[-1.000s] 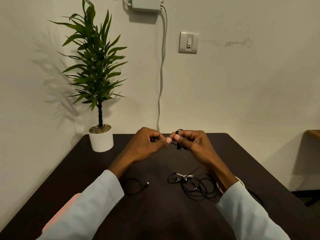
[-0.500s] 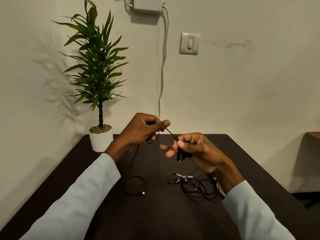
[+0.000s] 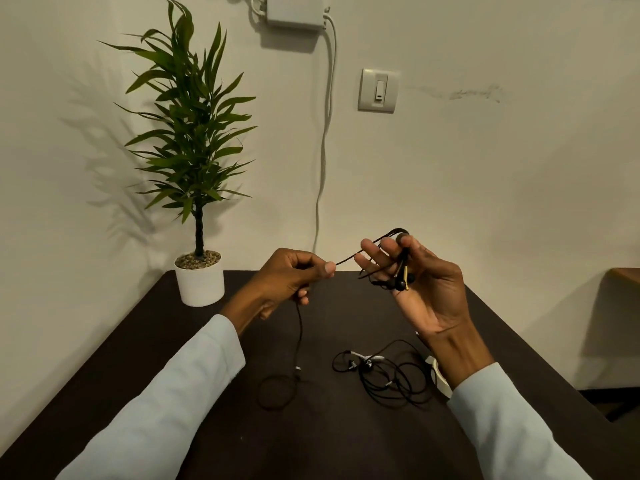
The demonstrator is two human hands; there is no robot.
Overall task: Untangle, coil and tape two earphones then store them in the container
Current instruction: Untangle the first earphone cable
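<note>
Your right hand [image 3: 420, 289] is hovering right of centre in the frame, palm turned toward you, fingers [image 3: 372, 249] spread and partly open. The black earphone [image 3: 398, 277] is looping over those fingers, and its buds are hanging against the palm under your thumb. From the loop, the cord is running left to your left hand [image 3: 289, 277], which is pinching it between thumb and forefinger with the other fingers curled in. Below that hand the cord is dropping straight down to the dark surface [image 3: 329, 434] and ending in a loose ring at lower centre.

The second earphone [image 3: 384, 374], black with silvery parts, is lying in a tangled heap on the surface, just below your right wrist and near the ring of the first cord without clearly touching it. A white object [image 3: 440, 375] is showing partly behind your right sleeve [image 3: 512, 427]; you cannot tell what it is.

The potted plant [image 3: 199, 209] is standing at the surface's far left corner, against the wall, well apart from both hands. The far edge of the surface is running just behind your hands, and its side edges are slanting out toward the lower corners. Bare surface is lying open between your sleeves in the lower centre of the frame.
</note>
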